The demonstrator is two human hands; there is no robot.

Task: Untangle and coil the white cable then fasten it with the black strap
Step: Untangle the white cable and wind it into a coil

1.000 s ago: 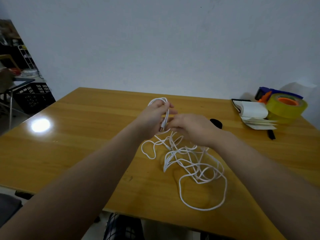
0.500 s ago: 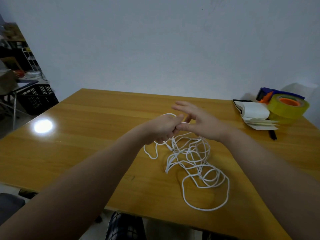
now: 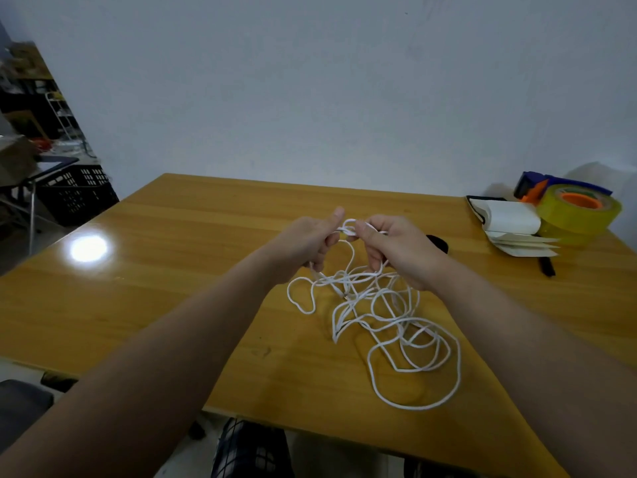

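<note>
White cable [image 3: 374, 317] lies mostly loose on the worktop [image 3: 172, 270], in front of the person and a little to the right; its nearest part is one wide open loop close to the near edge, and beyond that the strands cross one another in a dense tangle. From the tangle several strands rise to the hands, which are lifted just above the wood, probably so that the slack hangs free and the crossings can be read. The left hand [image 3: 305, 243] has its fingers curled round a strand, thumb pointing up; the right hand [image 3: 396, 246] pinches a small loop at thumb and forefinger, its other fingers curled over strands that drop to the pile. The two hands nearly touch, with that small loop bridging them; I judge this to be the untangling step, one hand anchoring while the other works a bight, and no neat coil is formed yet. Just beyond the right wrist sits a dark rounded thing, partly hidden, which I take to be the black strap [image 3: 438, 243]; it is untouched, sensibly within reach for the last step. Farther right lie a folded pad of paper [image 3: 510, 219], a narrow black piece [image 3: 546, 267] beside it, and a yellow tape roll [image 3: 579, 215], well apart from the cable; at far left stands a black crate [image 3: 76, 191].
</note>
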